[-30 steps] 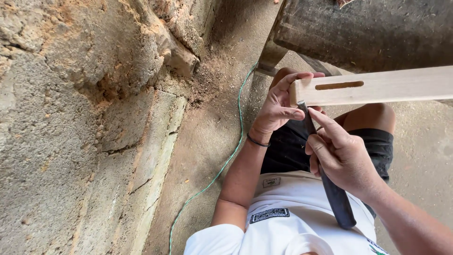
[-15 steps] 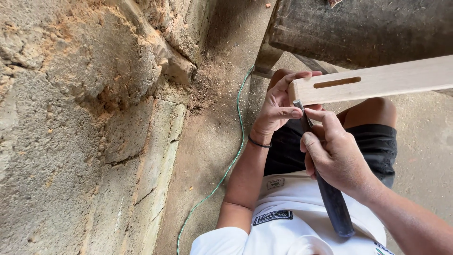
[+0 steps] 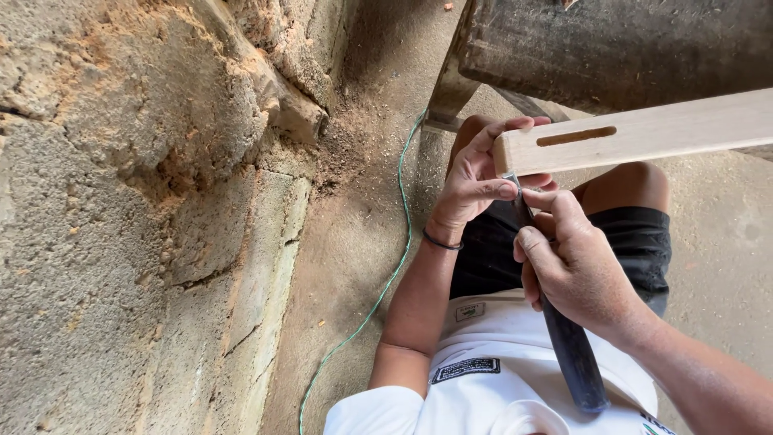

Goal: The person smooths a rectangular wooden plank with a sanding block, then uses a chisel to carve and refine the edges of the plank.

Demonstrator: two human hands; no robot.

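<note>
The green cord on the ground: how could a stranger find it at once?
Begin at the rough stone wall on the left. On the dusty ground between it and the person's left arm runs a thin green cord, the only long, coloured line there.

Count of items in view: one pale wooden board (image 3: 644,133), bearing one elongated slot (image 3: 576,136) cut through its face near the end. One chisel (image 3: 555,322) with a dark handle, its blade set against the board's end. Two hands present, both belonging to the same person: one left hand (image 3: 477,181) and one right hand (image 3: 573,266). One dark band (image 3: 442,241) on the left wrist. One green cord (image 3: 378,282) running along the floor. One rough masonry wall (image 3: 137,209). One dark, heavy wooden bench (image 3: 620,48) above the board, with one leg (image 3: 448,93) clearly visible.
</note>
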